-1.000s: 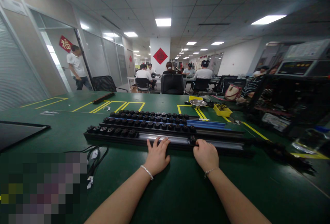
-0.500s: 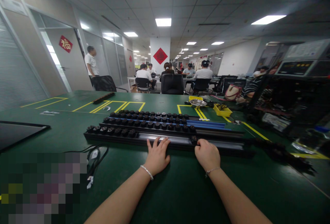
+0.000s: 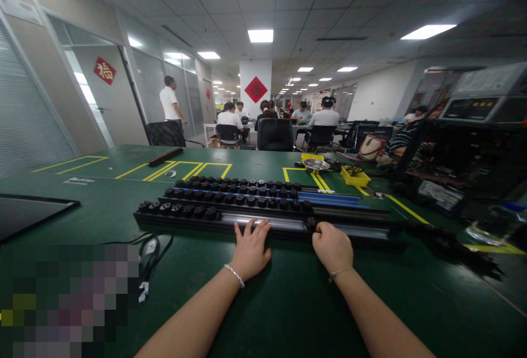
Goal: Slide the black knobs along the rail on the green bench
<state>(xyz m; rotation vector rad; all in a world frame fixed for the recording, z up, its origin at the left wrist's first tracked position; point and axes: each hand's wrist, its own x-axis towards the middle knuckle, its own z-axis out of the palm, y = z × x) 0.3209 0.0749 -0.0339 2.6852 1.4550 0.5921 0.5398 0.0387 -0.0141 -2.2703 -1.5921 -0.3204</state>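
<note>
Right grip (image 3: 332, 247) is resting curled against a black knob (image 3: 310, 223) on the near rail (image 3: 288, 230); whether pinching, can't tell. Left grip (image 3: 252, 245) is lying spread there, holding nothing. Blue rail (image 3: 333, 199), metal bowl (image 3: 316, 164) and yellow bin (image 3: 355, 177) are sitting beyond on the green desk (image 3: 296, 314). Red sign (image 3: 105, 71) is reading 福.

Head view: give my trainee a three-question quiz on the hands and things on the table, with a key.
1. True or false: the left hand has its fingers spread at the nearest rail.
2. Which is closer to that rail's lone black piece: a) left hand; b) right hand?
3. Fill in: the box just right of the metal bowl is ____ in colour.

Key: 1 true; 2 b; 3 yellow.
</note>
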